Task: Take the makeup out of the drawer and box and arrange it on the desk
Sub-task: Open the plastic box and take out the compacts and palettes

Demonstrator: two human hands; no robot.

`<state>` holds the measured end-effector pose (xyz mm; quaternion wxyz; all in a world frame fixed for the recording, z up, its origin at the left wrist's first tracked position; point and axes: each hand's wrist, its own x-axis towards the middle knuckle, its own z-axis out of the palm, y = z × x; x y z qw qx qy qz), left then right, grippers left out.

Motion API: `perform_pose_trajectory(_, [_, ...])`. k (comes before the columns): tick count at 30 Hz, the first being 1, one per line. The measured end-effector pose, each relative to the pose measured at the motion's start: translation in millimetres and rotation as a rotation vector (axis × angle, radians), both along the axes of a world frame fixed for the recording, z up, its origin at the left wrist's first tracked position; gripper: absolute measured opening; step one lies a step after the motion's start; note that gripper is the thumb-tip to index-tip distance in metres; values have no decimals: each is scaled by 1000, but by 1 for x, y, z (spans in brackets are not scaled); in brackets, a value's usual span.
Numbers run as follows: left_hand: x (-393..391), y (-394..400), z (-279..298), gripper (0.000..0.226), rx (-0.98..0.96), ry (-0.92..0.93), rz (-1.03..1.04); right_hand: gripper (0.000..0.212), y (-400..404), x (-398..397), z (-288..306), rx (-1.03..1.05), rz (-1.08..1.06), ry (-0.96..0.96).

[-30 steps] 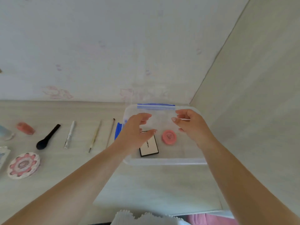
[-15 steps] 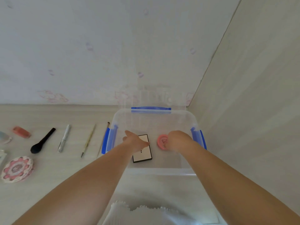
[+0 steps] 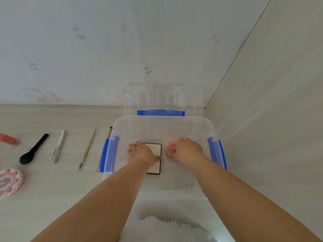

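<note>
A clear plastic box with blue clips stands open on the desk at the right, against the side panel. Both my hands are inside it. My left hand lies over a flat square white compact with a black edge, fingers curled down round its left side. My right hand grips a small round pink compact on the box floor. The box's clear lid leans upright behind it against the wall.
Laid out in a row on the desk to the left: two thin brushes, a silver tube, a black brush, an orange-red tube and a round pink patterned case. White lace fabric shows at the bottom.
The lid, held over the box by both hands a second ago, now stands behind it. Both hands have gone down into the box onto the square and the round compact.
</note>
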<state>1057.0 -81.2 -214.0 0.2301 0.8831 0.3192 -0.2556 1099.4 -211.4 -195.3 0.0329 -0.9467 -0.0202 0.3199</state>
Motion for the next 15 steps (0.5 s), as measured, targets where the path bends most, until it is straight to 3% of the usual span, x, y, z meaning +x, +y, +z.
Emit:
perform_pose_trajectory(6, [0,-1,-1,92,7,-84,-48,39,1,1,1,-3,-14,12])
perform_pose_trajectory(11, [2,-1,-2,77,-124,-125,34,48,3,0,-1,34,-72,40])
perform_pose_trajectory(15, [3,0,3,58,-166,-167,82,35,0,2,1,72,-110,42])
